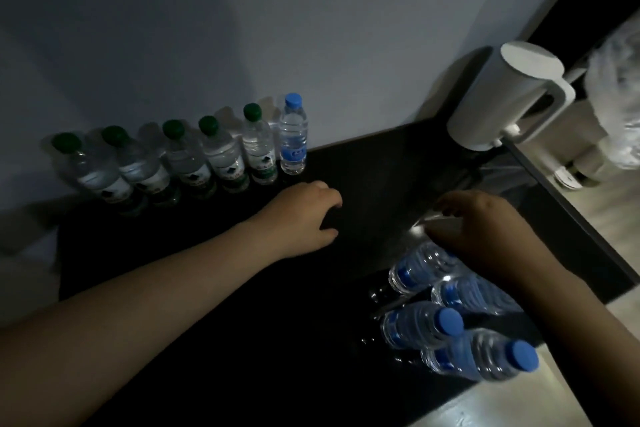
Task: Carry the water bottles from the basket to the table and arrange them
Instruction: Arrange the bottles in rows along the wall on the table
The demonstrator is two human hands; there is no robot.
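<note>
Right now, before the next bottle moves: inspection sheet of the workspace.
Surface: dark table, set against the wall.
Job's things: row of six bottles along the wall, five green-capped, one blue-capped at the right end; four blue-capped bottles clustered at the front right edge; basket not in view.
Clutter: white kettle at the back right corner.
Hands: left hand loosely curled, holding nothing; right hand grips the top of the rearmost cluster bottle.
Cables: nothing seen.
Surroundings: pale wall; wood floor and white bag at right.
</note>
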